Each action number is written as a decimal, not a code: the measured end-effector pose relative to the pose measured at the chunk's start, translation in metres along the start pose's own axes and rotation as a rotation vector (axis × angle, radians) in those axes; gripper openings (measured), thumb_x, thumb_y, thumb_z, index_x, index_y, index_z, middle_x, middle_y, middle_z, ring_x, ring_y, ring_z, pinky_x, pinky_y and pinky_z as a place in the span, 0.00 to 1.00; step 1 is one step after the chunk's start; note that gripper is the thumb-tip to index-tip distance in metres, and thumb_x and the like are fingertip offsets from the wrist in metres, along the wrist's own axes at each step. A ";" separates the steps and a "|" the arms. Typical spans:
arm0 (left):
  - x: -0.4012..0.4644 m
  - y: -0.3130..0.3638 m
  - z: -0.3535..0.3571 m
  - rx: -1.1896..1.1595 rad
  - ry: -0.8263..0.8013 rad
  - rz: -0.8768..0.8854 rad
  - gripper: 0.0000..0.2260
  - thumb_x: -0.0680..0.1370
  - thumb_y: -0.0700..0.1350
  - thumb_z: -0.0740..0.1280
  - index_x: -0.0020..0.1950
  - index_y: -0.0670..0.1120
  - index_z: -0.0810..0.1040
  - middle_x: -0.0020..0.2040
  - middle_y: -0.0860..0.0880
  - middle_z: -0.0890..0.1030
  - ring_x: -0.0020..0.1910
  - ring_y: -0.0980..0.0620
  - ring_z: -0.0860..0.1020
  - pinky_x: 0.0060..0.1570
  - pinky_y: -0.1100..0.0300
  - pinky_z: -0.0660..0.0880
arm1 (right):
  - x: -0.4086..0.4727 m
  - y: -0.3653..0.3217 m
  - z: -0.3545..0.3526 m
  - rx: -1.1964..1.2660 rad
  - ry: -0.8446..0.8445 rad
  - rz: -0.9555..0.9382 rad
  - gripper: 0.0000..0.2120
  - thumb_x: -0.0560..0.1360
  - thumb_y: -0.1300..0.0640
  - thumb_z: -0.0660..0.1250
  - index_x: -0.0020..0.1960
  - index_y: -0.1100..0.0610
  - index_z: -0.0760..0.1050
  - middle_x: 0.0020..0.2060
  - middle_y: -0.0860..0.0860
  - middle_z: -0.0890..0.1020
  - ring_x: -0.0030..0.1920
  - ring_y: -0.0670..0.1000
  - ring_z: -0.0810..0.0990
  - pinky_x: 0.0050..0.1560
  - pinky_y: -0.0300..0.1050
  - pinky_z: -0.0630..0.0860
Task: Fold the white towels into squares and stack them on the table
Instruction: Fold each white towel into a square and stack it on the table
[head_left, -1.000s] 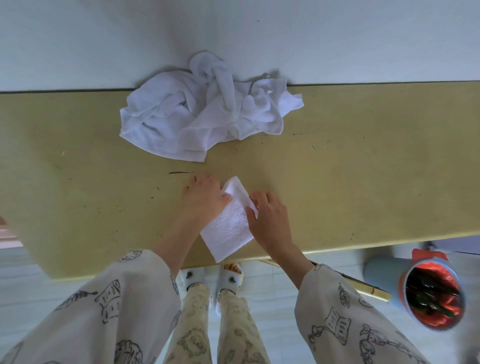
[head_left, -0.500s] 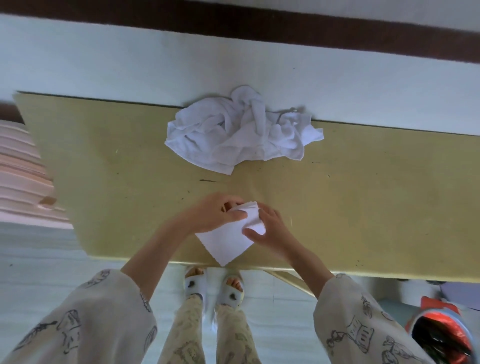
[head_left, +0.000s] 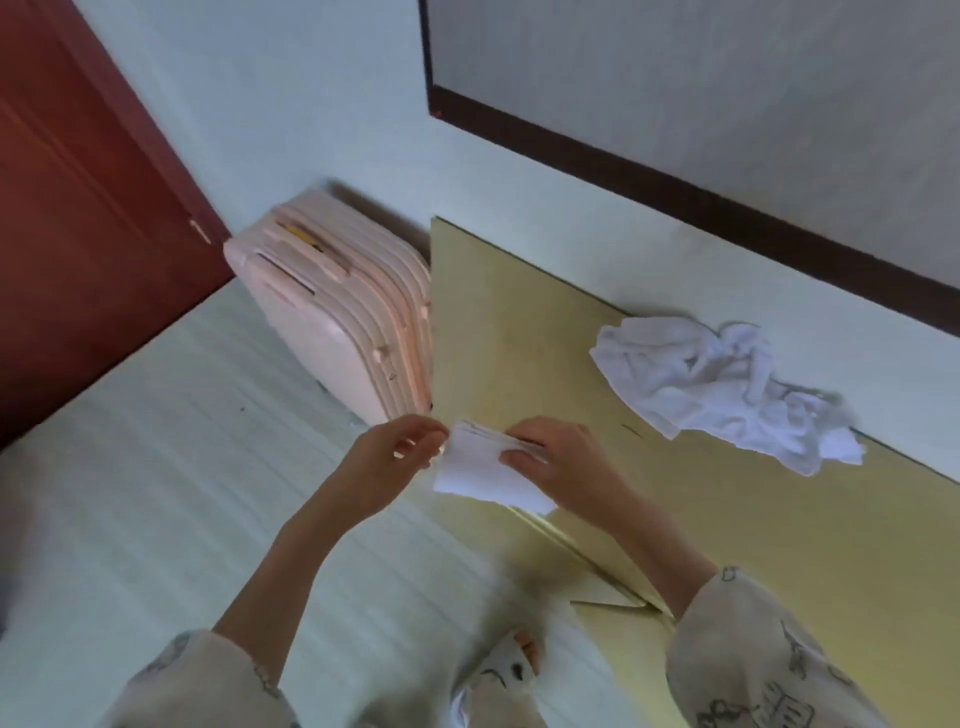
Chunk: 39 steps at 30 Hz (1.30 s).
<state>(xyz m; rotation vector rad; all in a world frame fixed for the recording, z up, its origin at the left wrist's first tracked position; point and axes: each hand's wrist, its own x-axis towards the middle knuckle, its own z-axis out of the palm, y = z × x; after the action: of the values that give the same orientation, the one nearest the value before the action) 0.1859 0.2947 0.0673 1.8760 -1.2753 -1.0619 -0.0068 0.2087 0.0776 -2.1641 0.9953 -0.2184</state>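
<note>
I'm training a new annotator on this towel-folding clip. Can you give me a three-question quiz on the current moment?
1. True or false: the folded towel lies flat on the table.
2. Which hand grips it with thumb on top: A left hand, B right hand?
3. Fill in: the crumpled towels lie against the ____.

Key: 1 false, it's held up; 2 B; 3 wall.

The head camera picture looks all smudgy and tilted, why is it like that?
Head view: it's motion blur, strongest at the bottom around the sleeves and the floor. The wide lens slants the table and the wall. The folded towel between the left hand and right hand looks washed-out white. The crumpled towels still show shadowed wrinkles.
</note>
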 end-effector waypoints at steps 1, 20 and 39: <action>-0.017 -0.012 -0.020 -0.004 0.056 -0.017 0.06 0.78 0.45 0.63 0.45 0.56 0.76 0.41 0.54 0.81 0.40 0.52 0.80 0.48 0.58 0.75 | 0.006 -0.023 0.011 -0.020 -0.016 -0.052 0.08 0.74 0.52 0.63 0.44 0.54 0.78 0.36 0.49 0.77 0.38 0.47 0.71 0.42 0.42 0.67; -0.470 -0.230 -0.341 0.038 0.878 -0.350 0.07 0.79 0.43 0.62 0.48 0.55 0.76 0.40 0.55 0.79 0.39 0.58 0.79 0.38 0.69 0.71 | 0.016 -0.521 0.311 -0.123 -0.356 -0.782 0.07 0.73 0.52 0.63 0.40 0.53 0.76 0.34 0.49 0.77 0.40 0.53 0.75 0.44 0.49 0.72; -0.686 -0.390 -0.640 -0.134 1.283 -0.399 0.15 0.72 0.47 0.71 0.56 0.58 0.73 0.52 0.58 0.79 0.54 0.62 0.77 0.55 0.62 0.72 | 0.050 -0.931 0.600 -0.016 -0.713 -1.292 0.07 0.74 0.54 0.67 0.51 0.51 0.81 0.45 0.48 0.82 0.48 0.48 0.78 0.53 0.49 0.74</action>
<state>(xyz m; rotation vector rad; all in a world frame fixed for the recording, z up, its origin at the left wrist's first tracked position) 0.7731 1.1069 0.2338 2.0891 -0.0852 0.0493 0.8324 0.9061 0.2753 -2.2936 -0.8521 -0.0052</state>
